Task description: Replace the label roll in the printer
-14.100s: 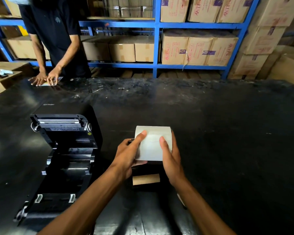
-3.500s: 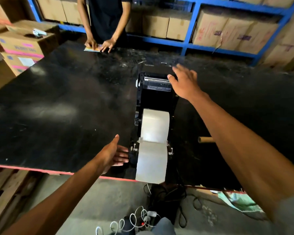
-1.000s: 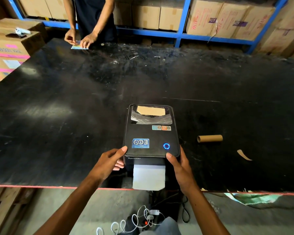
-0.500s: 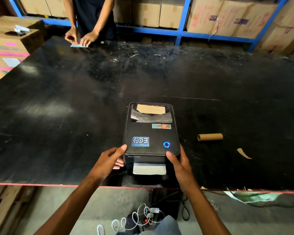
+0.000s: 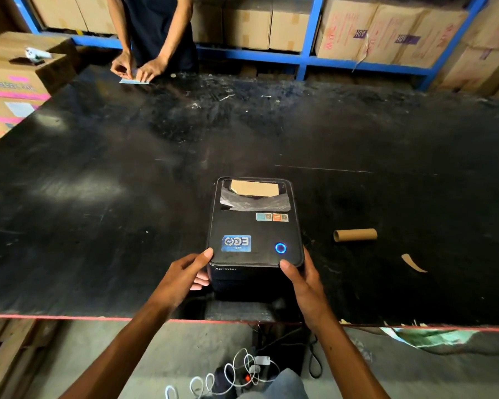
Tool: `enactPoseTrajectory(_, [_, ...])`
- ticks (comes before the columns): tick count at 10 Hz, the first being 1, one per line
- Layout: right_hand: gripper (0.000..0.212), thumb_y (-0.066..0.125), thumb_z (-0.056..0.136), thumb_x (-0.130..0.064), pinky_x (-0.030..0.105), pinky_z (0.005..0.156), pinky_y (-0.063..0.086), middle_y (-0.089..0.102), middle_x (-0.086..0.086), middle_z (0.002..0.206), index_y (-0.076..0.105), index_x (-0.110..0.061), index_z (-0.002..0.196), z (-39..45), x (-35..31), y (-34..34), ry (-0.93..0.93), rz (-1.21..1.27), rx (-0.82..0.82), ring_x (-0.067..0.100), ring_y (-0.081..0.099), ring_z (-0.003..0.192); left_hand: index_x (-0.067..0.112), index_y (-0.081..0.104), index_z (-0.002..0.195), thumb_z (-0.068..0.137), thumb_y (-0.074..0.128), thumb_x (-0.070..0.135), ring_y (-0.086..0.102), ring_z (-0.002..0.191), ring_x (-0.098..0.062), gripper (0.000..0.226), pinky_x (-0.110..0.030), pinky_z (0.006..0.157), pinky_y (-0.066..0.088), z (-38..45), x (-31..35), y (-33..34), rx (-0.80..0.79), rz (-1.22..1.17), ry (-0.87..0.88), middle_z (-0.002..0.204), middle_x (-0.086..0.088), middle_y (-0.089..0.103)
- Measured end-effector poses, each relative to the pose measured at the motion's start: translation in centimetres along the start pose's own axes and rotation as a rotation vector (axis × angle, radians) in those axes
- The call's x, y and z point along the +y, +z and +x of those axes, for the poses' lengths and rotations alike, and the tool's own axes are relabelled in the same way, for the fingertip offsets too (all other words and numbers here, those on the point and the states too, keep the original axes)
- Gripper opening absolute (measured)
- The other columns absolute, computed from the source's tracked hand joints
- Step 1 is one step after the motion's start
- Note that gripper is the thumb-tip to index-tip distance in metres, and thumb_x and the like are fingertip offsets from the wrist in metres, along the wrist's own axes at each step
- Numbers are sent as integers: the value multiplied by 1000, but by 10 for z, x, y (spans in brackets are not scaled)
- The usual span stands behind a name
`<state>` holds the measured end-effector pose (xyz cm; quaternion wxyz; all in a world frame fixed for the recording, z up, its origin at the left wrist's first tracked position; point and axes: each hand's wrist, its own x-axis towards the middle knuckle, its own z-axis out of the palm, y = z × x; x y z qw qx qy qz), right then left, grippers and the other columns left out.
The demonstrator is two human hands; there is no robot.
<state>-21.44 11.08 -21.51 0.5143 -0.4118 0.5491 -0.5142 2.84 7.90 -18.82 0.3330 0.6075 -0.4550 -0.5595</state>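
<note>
The black label printer (image 5: 254, 234) stands near the front edge of the black table (image 5: 98, 197) with its lid down and a blue ring light glowing on top. My left hand (image 5: 189, 273) grips its front left corner, thumb on the lid. My right hand (image 5: 301, 279) grips the front right corner the same way. No white label strip shows at the front slot. The label roll inside is hidden under the lid. An empty brown cardboard core (image 5: 355, 235) lies on the table to the right of the printer.
A small torn paper scrap (image 5: 413, 262) lies right of the core. A person (image 5: 156, 33) stands at the far left edge handling a small card (image 5: 134, 81). Cardboard boxes (image 5: 15, 82) sit at left, blue shelving (image 5: 306, 57) behind. Cables and a power strip (image 5: 248, 375) lie on the floor below.
The white label strip that hung from the printer's front slot a second ago has shortened and is now out of sight. Both hands stay on the front corners.
</note>
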Motion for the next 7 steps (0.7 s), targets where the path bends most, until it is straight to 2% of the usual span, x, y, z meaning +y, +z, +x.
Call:
enactPoseTrajectory(1, [70,71,70,-48,12,89,49,64,-9,128,48,-32,135,0,-1,0,-5,0,3,7,58,119,18,68,74,84,52,55,70,82,-27,42,-36,78,55,-1,-1,0,5,7,-5,72,-6,74])
enactPoseTrajectory(3, [70,70,71,-46,13,88,50,66,-11,125,47,-30,135,0,0,0,-14,16,2,7,60,117,21,70,71,59,53,75,71,80,-23,59,-33,76,54,0,-3,0,9,-2,-11,70,0,76])
enactPoseTrajectory(5, [73,69,69,-54,12,86,50,65,-14,125,46,-35,135,-6,-2,0,-1,-30,10,3,59,116,20,71,82,58,49,80,71,82,-21,68,-32,74,51,-4,-4,-1,9,40,-28,76,1,77])
enactPoseTrajectory(6, [64,64,72,-59,7,85,47,62,-25,123,47,-42,132,-2,-11,-1,0,-38,-3,-5,56,116,20,71,87,61,48,77,71,84,-22,67,-32,75,51,-2,2,-1,-9,29,-50,79,-2,77])
enactPoseTrajectory(7, [54,48,86,-59,16,105,37,49,-19,140,40,-41,137,-21,5,-8,-67,-131,88,-3,43,130,20,72,97,67,53,66,72,84,-22,58,-30,73,51,-12,-8,-12,77,-52,-1,80,-2,78])
